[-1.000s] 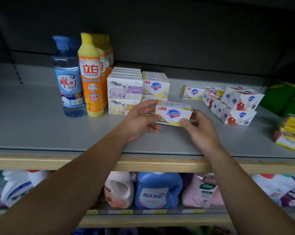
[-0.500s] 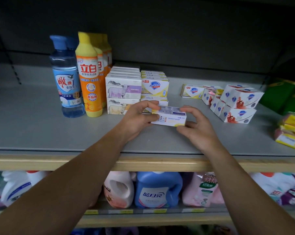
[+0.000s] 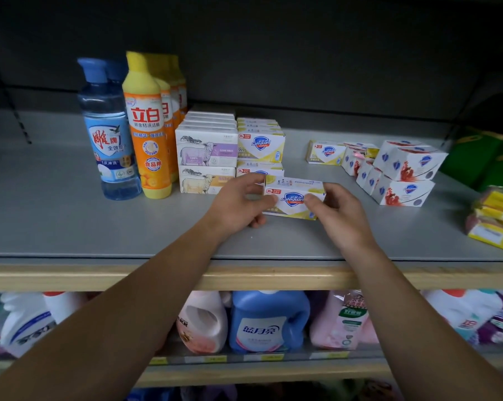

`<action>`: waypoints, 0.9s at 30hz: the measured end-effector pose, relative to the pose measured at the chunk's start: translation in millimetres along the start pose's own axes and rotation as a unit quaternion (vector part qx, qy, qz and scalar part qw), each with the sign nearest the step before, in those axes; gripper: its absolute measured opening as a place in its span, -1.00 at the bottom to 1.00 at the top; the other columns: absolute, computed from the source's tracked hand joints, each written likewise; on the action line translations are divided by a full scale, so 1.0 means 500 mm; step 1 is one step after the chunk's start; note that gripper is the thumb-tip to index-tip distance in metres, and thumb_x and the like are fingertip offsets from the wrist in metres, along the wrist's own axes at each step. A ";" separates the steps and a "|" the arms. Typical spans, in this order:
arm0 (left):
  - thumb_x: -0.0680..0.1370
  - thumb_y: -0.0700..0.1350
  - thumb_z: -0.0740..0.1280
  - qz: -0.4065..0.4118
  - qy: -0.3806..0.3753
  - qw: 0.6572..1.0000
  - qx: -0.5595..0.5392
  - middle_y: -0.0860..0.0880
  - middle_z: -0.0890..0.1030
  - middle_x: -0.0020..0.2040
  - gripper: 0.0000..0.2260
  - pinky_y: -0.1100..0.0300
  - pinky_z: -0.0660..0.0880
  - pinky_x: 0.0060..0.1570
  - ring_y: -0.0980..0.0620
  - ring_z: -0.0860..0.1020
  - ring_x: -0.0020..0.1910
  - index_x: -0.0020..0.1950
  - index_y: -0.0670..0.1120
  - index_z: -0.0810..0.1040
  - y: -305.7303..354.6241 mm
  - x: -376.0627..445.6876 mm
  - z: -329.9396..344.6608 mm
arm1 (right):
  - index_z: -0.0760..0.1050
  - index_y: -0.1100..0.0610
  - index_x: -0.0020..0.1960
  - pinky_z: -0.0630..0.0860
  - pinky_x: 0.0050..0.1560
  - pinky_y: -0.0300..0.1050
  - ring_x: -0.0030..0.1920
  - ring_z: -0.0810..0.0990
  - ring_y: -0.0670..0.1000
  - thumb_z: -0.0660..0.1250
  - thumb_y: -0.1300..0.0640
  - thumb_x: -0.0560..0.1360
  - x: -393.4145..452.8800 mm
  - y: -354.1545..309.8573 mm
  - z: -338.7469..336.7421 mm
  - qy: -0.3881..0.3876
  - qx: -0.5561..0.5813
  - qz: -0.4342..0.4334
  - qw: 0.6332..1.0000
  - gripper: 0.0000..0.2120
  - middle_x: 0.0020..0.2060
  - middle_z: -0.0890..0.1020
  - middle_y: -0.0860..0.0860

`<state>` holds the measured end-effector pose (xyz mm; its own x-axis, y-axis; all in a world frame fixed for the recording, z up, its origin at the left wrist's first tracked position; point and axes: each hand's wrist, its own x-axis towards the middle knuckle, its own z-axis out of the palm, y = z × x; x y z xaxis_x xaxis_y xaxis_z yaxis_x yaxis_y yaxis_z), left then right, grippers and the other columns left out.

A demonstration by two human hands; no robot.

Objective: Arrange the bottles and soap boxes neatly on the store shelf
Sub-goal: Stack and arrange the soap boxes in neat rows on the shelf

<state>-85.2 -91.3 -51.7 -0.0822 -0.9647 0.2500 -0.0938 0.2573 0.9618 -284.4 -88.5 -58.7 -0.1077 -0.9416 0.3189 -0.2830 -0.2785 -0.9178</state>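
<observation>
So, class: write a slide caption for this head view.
Both hands hold a yellow soap box above the grey shelf.

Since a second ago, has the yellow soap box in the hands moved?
Yes. The yellow soap box has turned in both hands, label up, then top up, now label up again, and sits slightly farther right of the goat soap stack.

- We find the bottles (image 3: 126, 125) at the shelf's (image 3: 71, 221) far left, with stacked soap boxes (image 3: 230, 151) just right of them.
- A held box (image 3: 293, 198) sits nearer us, between both hands.
- More boxes (image 3: 395, 172) lie well right, and jugs (image 3: 267, 322) stand on the shelf below.
</observation>
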 end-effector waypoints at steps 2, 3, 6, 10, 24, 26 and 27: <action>0.50 -0.20 0.44 0.013 -0.007 0.999 0.037 -0.11 0.65 0.05 -0.84 0.16 0.49 -0.48 -0.04 0.55 -0.49 -0.03 0.06 0.59 -0.002 0.000 0.003 | 0.59 0.01 0.08 0.54 -0.02 -0.23 -0.06 0.68 -0.11 0.44 0.09 0.47 0.003 0.003 0.001 -0.002 0.010 0.005 1.000 -0.81 -0.12 0.71 -0.11; 0.50 -0.20 0.44 0.014 -0.008 0.999 0.048 -0.10 0.66 0.05 -0.84 0.17 0.50 -0.48 -0.01 0.56 -0.49 -0.02 0.06 0.59 -0.004 0.000 0.004 | 0.58 0.01 0.09 0.54 -0.02 -0.24 -0.06 0.68 -0.12 0.44 0.12 0.47 0.004 0.004 0.001 -0.002 0.011 0.007 1.000 -0.80 -0.10 0.71 -0.09; 0.49 -0.20 0.45 -0.007 0.013 0.998 0.056 -0.09 0.62 0.14 -0.70 0.24 0.48 -0.48 0.03 0.57 -0.50 0.20 0.00 0.57 -0.008 0.002 0.006 | 0.53 0.00 0.18 0.51 -0.10 -0.39 -0.12 0.61 -0.29 0.45 0.17 0.46 0.007 0.004 0.001 0.004 -0.003 0.005 1.000 -0.69 -0.03 0.65 -0.14; 0.47 -0.13 0.47 0.017 0.052 0.986 0.156 -0.01 0.63 0.14 -0.60 0.14 0.60 -0.08 0.02 0.66 -0.20 0.31 -0.03 0.54 -0.002 -0.003 0.004 | 0.49 0.00 0.26 0.49 -0.10 -0.45 -0.03 0.57 -0.30 0.46 0.17 0.45 0.007 0.004 0.000 -0.003 -0.013 0.000 1.000 -0.60 0.00 0.58 -0.25; 0.55 0.12 0.25 0.013 -0.040 0.835 0.549 -0.12 0.58 0.23 -0.65 0.02 0.46 0.18 -0.17 0.48 0.26 0.24 -0.03 0.55 -0.012 -0.037 -0.118 | 0.53 0.05 0.25 0.48 0.22 -0.07 0.13 0.55 0.01 0.44 0.22 0.40 0.001 -0.013 0.014 0.029 -0.157 -0.099 0.982 -0.58 0.13 0.53 -0.04; 0.54 0.14 0.26 0.003 -0.031 0.836 0.547 -0.10 0.54 0.32 -0.57 0.00 0.42 0.26 -0.15 0.43 0.32 0.37 0.01 0.48 -0.014 -0.032 -0.117 | 0.53 0.06 0.25 0.43 0.24 -0.10 0.17 0.52 0.05 0.44 0.19 0.40 0.000 -0.019 0.018 0.019 -0.238 -0.162 0.957 -0.58 0.15 0.55 -0.01; 0.54 0.16 0.25 0.003 -0.030 0.836 0.548 -0.10 0.54 0.32 -0.55 0.01 0.41 0.27 -0.15 0.42 0.32 0.37 0.02 0.48 -0.016 -0.030 -0.117 | 0.53 0.05 0.26 0.40 0.23 -0.12 0.19 0.50 0.06 0.44 0.16 0.41 0.004 -0.021 0.019 -0.005 -0.275 -0.179 0.945 -0.58 0.17 0.55 -0.01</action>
<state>-25.0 -82.0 -56.7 -0.1320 -0.9671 0.2175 -0.9434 0.1899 0.2718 -272.6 -89.0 -50.6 0.0969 -0.8085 0.5805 -0.7520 -0.4415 -0.4894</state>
